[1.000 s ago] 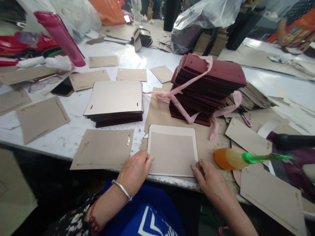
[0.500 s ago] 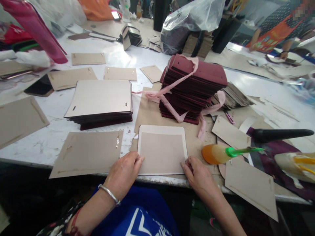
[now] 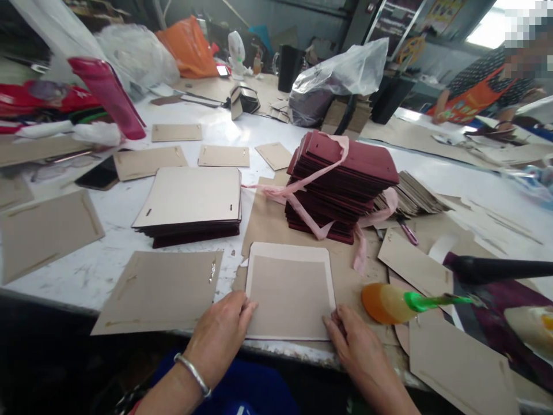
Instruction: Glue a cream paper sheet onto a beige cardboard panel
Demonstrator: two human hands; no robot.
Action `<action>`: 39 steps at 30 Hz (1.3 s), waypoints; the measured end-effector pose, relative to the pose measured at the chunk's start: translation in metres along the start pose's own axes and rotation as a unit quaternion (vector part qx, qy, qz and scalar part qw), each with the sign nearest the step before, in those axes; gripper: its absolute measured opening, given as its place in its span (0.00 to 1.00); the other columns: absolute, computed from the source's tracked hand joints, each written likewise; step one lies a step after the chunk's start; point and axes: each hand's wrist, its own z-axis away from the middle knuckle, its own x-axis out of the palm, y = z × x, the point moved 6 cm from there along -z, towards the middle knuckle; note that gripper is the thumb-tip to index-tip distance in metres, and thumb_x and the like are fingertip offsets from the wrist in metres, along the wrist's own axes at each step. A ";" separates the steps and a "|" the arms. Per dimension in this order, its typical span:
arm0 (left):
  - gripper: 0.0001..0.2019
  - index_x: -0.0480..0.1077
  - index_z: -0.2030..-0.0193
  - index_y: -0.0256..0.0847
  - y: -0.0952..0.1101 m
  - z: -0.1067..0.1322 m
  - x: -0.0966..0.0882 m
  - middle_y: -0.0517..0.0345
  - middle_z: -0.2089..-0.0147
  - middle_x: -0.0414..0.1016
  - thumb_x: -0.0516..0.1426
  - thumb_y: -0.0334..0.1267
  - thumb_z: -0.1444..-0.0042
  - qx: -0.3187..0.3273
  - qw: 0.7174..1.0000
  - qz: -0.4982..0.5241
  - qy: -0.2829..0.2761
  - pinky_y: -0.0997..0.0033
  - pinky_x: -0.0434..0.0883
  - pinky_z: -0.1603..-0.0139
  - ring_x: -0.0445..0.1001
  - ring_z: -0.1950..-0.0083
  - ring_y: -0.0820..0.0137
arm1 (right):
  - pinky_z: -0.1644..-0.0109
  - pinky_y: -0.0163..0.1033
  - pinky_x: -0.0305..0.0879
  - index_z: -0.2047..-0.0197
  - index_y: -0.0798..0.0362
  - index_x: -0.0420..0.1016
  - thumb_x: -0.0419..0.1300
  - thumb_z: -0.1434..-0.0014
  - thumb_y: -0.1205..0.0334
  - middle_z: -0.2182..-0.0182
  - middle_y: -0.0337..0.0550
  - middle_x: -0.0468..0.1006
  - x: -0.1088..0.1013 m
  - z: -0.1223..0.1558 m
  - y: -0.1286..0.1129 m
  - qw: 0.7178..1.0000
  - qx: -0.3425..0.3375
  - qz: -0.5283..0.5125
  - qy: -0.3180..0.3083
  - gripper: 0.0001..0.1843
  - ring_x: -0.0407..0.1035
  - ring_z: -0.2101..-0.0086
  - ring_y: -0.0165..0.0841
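Observation:
In front of me a flat beige panel [image 3: 290, 297] lies at the table's near edge, a slightly darker beige sheet over most of its pale face and a thin dark rim along its side. My left hand [image 3: 222, 325] is closed on its lower left edge, thumb on top. At the lower right edge my right hand [image 3: 358, 343] pinches it in the same way; the fingertips underneath are hidden. Left of it rests a loose beige sheet [image 3: 159, 291] with glue marks. Beyond are a pale-topped stack of panels [image 3: 194, 193] and a taller maroon stack [image 3: 345, 178] with pink ribbon.
A glue bottle [image 3: 384, 302] with a green nozzle lies on its side near my right hand. Farther right are a black-handled tool [image 3: 501, 268] and more beige sheets [image 3: 462, 363]. A phone [image 3: 101, 172] and a pink bottle [image 3: 110, 98] are at left. A co-worker [image 3: 475, 92] stands far right.
My view has tilted up, so the table sits lower in the picture. Both hands keep their hold on the panel's edges, and the panel looks unmoved on the table.

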 end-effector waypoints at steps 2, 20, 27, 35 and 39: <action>0.10 0.64 0.70 0.39 0.000 0.000 0.000 0.56 0.68 0.72 0.49 0.33 0.38 -0.004 1.000 -0.002 0.003 0.70 0.63 0.63 0.73 0.64 0.66 | 0.77 0.36 0.61 0.75 0.47 0.55 0.41 0.36 0.52 0.81 0.38 0.65 -0.001 -0.001 -0.001 1.000 -0.016 0.002 0.021 0.17 0.65 0.81 0.33; 0.09 0.63 0.70 0.39 -0.002 0.001 -0.001 0.57 0.69 0.71 0.50 0.35 0.38 0.002 0.999 -0.026 0.019 0.71 0.62 0.65 0.72 0.66 0.67 | 0.75 0.38 0.58 0.76 0.47 0.54 0.43 0.39 0.53 0.81 0.39 0.65 -0.002 -0.002 -0.001 0.999 0.016 -0.029 -0.001 0.15 0.64 0.80 0.35; 0.10 0.60 0.72 0.40 -0.001 0.003 0.001 0.59 0.71 0.68 0.50 0.34 0.38 0.020 0.999 -0.023 0.027 0.70 0.62 0.66 0.71 0.68 0.67 | 0.74 0.37 0.59 0.76 0.47 0.53 0.44 0.40 0.57 0.80 0.40 0.66 -0.001 -0.001 0.000 0.999 0.018 -0.020 -0.021 0.13 0.64 0.78 0.34; 0.08 0.61 0.71 0.40 0.002 0.006 0.008 0.58 0.71 0.66 0.49 0.32 0.39 0.093 0.988 -0.045 0.117 0.65 0.67 0.66 0.70 0.69 0.65 | 0.75 0.36 0.61 0.73 0.48 0.57 0.46 0.40 0.61 0.79 0.39 0.68 0.005 0.004 0.003 1.000 -0.005 0.020 0.001 0.10 0.68 0.78 0.34; 0.07 0.66 0.63 0.37 0.011 0.013 0.004 0.53 0.68 0.66 0.48 0.26 0.42 0.178 0.955 -0.093 0.218 0.58 0.71 0.65 0.69 0.67 0.62 | 0.76 0.34 0.61 0.72 0.48 0.58 0.49 0.40 0.62 0.78 0.38 0.68 0.008 0.006 0.008 0.999 -0.021 0.031 0.000 0.09 0.68 0.78 0.33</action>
